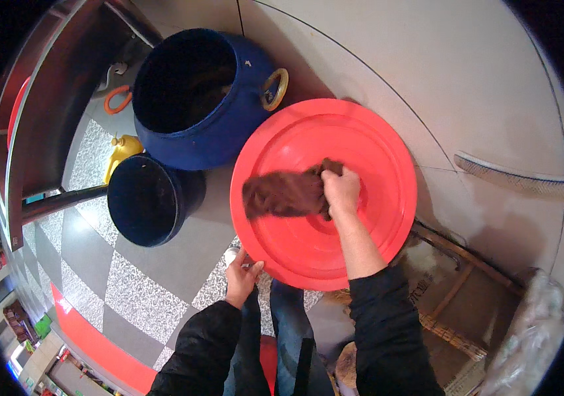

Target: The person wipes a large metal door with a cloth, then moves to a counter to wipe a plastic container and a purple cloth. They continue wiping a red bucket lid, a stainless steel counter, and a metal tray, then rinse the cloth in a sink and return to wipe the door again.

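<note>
A round red plastic lid (381, 213) lies before me at the centre. My right hand (342, 190) grips one end of a bunched brown cloth (287, 194), which is stretched leftward over the lid and slightly blurred. My left hand (243, 277) is at the lid's lower left edge, its fingers apart; the thumb is near the rim. Whether it touches the lid is hard to tell. Whatever lies under the lid is hidden.
A big open blue drum (203, 148) with a ring on its side stands beyond the lid. Nearer left are a smaller dark bucket (183, 198) and a yellow jug (122, 151). A dark table (59, 104) is at far left, a wooden frame (452, 292) and clear plastic (529, 336) at right.
</note>
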A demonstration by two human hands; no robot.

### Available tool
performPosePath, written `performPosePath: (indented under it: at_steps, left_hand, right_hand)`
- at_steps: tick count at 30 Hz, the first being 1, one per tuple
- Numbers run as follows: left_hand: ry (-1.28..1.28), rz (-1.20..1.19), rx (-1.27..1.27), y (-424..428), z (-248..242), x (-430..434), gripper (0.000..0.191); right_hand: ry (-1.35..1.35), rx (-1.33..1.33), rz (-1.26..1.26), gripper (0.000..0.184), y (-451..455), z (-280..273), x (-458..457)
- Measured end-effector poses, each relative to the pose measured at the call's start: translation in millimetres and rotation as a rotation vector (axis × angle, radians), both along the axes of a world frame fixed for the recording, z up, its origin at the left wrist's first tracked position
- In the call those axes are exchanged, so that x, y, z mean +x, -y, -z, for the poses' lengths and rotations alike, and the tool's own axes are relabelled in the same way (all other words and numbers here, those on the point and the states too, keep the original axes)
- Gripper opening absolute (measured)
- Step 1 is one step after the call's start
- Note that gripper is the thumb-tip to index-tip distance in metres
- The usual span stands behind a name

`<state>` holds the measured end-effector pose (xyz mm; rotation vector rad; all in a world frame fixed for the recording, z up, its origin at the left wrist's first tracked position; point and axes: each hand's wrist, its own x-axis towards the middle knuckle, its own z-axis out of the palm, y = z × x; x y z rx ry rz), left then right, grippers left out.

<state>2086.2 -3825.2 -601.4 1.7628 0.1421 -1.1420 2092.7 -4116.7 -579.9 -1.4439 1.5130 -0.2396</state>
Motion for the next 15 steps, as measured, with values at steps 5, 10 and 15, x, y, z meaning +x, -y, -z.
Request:
performPosePath:
  at_steps: [5,10,15]
  left_hand:
    - [0.019,0.061,0.064,-1,1,2,0.061]
    - [-0.005,0.046,0.030,-3,1,2,0.060]
    - [0.025,0.058,0.027,-3,2,0,0.059]
  right_hand:
    - [-0.205,-0.272,-0.255,0.030,28,-19,-46]
    - [-0.548,-0.166,-0.529,0.025,6,-45,-92]
    - [-0.415,-0.291,-0.673,0.027,-40,-25,-73]
